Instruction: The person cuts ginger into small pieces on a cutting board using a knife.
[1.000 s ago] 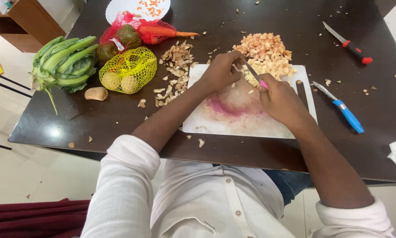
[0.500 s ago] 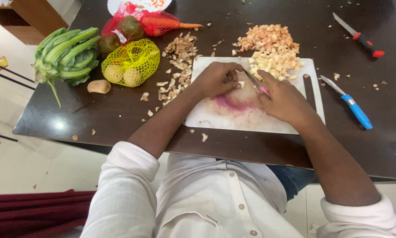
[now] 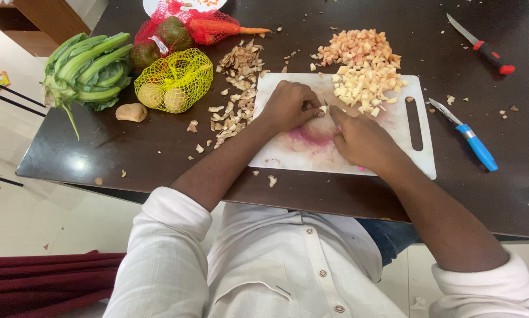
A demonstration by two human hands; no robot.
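Observation:
My left hand point(image 3: 292, 105) rests on the white cutting board point(image 3: 414, 154), its fingers curled over a small pale piece point(image 3: 322, 109) of vegetable. My right hand point(image 3: 361, 140) grips a pink-handled knife point(image 3: 327, 108); only the blade tip shows, touching that piece between the two hands. A pile of pale diced cubes point(image 3: 364, 65) lies at the board's far edge and spills onto the dark table point(image 3: 158, 153). A pink stain point(image 3: 314, 136) marks the board's middle.
Brown peelings point(image 3: 235, 88) lie left of the board. A yellow net bag point(image 3: 173, 80), a red net bag point(image 3: 185, 29), leafy greens point(image 3: 88, 70) and a ginger piece point(image 3: 130, 112) sit at left. A blue-handled peeler point(image 3: 470, 141) and a red-handled knife point(image 3: 482, 47) lie at right.
My right hand has drawn the knife back from the diced pile toward the board's middle, now hiding the pink handle. My left hand moved with it onto the small piece.

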